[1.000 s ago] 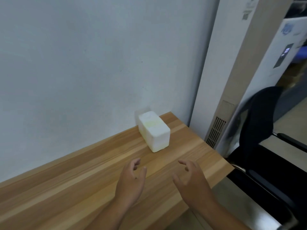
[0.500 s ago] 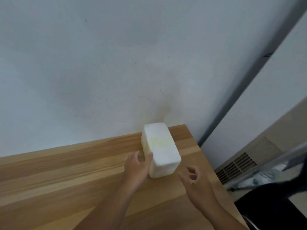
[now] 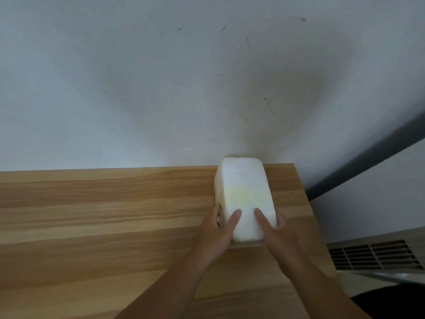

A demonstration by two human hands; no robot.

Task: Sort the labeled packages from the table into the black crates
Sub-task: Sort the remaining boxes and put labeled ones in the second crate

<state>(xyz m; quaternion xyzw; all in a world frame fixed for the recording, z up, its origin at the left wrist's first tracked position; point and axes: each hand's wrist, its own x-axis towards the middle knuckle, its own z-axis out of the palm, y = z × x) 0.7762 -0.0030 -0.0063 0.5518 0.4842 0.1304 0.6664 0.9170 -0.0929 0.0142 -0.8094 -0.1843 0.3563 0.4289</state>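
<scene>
Now: the wooden counter [image 3: 103,226] runs along the wall, and the white package [image 3: 243,187] sits at its far right corner, back end close to the wall, with a faint yellowish label on top. Your left hand [image 3: 216,236] and right hand [image 3: 280,238] clamp its near end from either side. Thumbs [image 3: 233,218] lie on top and fingers curl down the flanks, so each grip holds the box alone. It looks like light foam: squeeze evenly, lift straight, keep it level. No crates are in view, so locate them before swinging.
</scene>
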